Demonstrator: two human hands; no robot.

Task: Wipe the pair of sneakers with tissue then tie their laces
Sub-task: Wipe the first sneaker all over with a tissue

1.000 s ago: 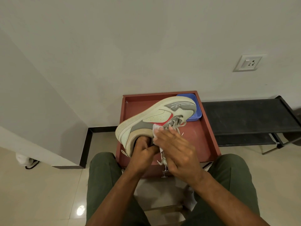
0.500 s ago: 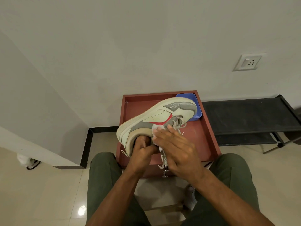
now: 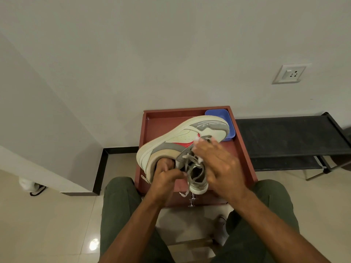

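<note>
A cream and grey sneaker [image 3: 176, 137] with a red side mark is held on its side above the red-brown table [image 3: 245, 160], toe pointing to the far right. My left hand [image 3: 165, 177] grips it at the heel opening. My right hand [image 3: 214, 160] presses a white tissue [image 3: 196, 139] against the sneaker's side near the laces, and most of the tissue is hidden under the fingers. Loose grey laces [image 3: 190, 164] hang between my hands. Part of a second sneaker [image 3: 222, 232] shows on the floor by my right leg.
A blue plastic tray [image 3: 218, 113] sits in the table's far right corner, partly behind the sneaker. A black metal rack [image 3: 288, 137] stands to the right against the wall. A wall socket [image 3: 289, 74] is above it. My legs flank the table.
My right hand has slid with the tissue along the sneaker's side, from near the heel collar toward the toe. The laces and tongue now show between my hands. My left hand keeps its grip.
</note>
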